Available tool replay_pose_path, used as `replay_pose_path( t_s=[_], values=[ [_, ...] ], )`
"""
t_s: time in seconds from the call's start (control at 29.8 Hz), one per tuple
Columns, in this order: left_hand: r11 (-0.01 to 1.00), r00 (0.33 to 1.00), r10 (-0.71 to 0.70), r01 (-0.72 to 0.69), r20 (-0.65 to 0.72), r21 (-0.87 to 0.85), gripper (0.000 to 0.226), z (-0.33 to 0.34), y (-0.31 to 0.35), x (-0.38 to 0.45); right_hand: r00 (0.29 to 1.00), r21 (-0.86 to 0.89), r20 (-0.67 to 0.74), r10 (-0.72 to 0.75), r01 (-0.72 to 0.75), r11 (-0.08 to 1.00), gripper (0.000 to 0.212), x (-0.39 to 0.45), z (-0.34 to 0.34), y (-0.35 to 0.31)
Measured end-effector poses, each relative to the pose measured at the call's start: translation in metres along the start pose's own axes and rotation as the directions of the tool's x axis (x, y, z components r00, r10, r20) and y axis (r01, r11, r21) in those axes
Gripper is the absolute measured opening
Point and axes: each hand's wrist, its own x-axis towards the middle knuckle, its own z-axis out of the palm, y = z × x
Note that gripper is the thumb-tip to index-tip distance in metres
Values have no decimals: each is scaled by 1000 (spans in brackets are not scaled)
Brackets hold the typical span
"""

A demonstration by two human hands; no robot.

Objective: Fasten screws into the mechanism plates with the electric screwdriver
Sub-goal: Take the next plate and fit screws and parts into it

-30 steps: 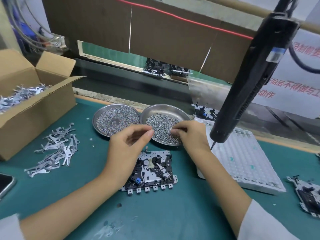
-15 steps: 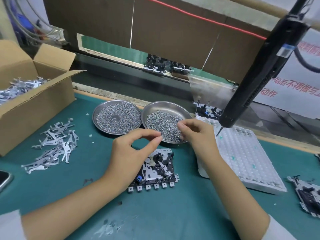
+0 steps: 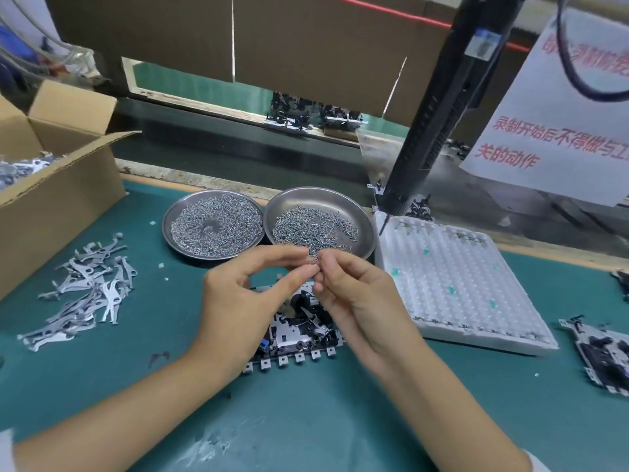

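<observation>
Both hands meet mid-frame, just above the plate [image 3: 299,332] lying on the green mat. The right hand [image 3: 360,294] and left hand [image 3: 238,301] have thumb and forefinger tips pinched narrow, together on what looks like a screw [image 3: 315,262], though it's too tiny and blurry to be sure. The bulk of the screws sit in two dishes [image 3: 366,229] right behind. The screwdriver [image 3: 439,110] hangs untouched at upper right.

My take: these screws are light, hard and slick, so easy to fumble. Pinch by the head, shank down. The plate is stiff but full of fiddly bits, so steady it by the edges.
</observation>
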Motion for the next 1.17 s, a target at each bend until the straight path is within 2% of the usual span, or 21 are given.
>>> replay_pose_path(
  t_s=[0.4,0.6,0.81,0.91,1.01,1.11,1.17],
  values=[
    [999,999,40,-40,19,-21,21,-1,-3,0,1000,-57,10,-12,13,998,9,-2,-2,1],
    [997,996,71,-72,47,27,25,-4,-1,0,999,-72,29,-22,25,997,10,-2,-3,-1],
    [993,995,90,-93,38,75,24,-6,2,0,994,-92,84,-63,71,993,27,-4,0,-2],
    [987,994,105,-109,36,118,23,-7,3,0,988,-204,77,-135,148,968,25,-6,2,0],
    [990,997,82,-82,8,110,19,-6,3,1,967,-392,101,-234,255,884,18,-8,3,-4],
    [997,1000,16,-14,-21,78,15,-5,3,1,939,-522,166,-302,344,781,17,-11,0,-18],
    [998,998,-41,43,-52,36,13,-4,2,1,933,-561,211,-292,360,746,12,-16,-7,-34]
  ],
)
